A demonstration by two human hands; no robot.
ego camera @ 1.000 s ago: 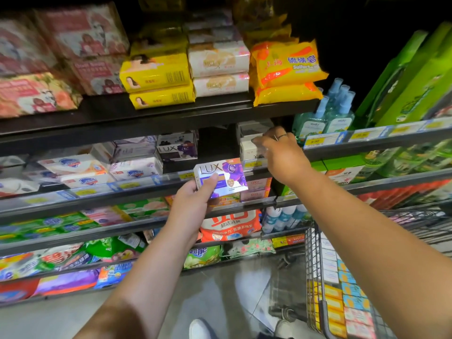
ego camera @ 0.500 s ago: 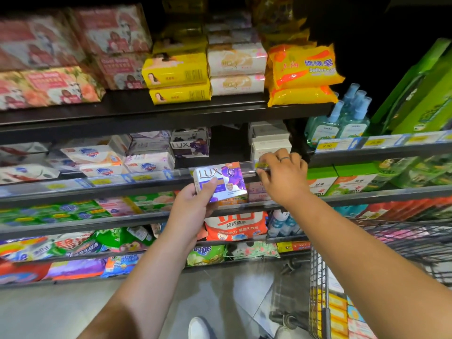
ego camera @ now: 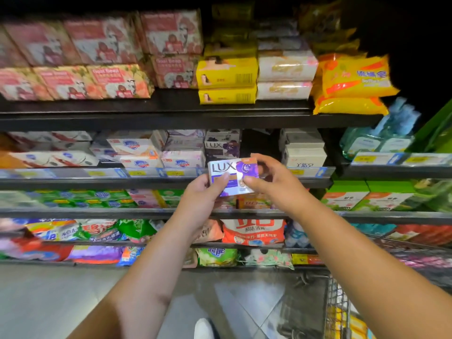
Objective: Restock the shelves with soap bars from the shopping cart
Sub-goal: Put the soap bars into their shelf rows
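1. The LUX soap box [ego camera: 232, 172] is held up between both hands, long axis running left-right, face toward me, right in front of the middle shelf's price rail [ego camera: 146, 172].
2. The matching LUX stack [ego camera: 221, 146] sits just above and behind it, with a dark gap on its right, so I'd guess up and in.
3. Left grip [ego camera: 201, 194] is clamped on the box's left end, thumb across the front.
4. Right grip [ego camera: 274, 184] pinches the right end, so both are equally close.

Both forearms stretched forward, converging; the left grip [ego camera: 201, 195] and right grip [ego camera: 274, 184] pinched one soap box [ego camera: 228, 168] together.
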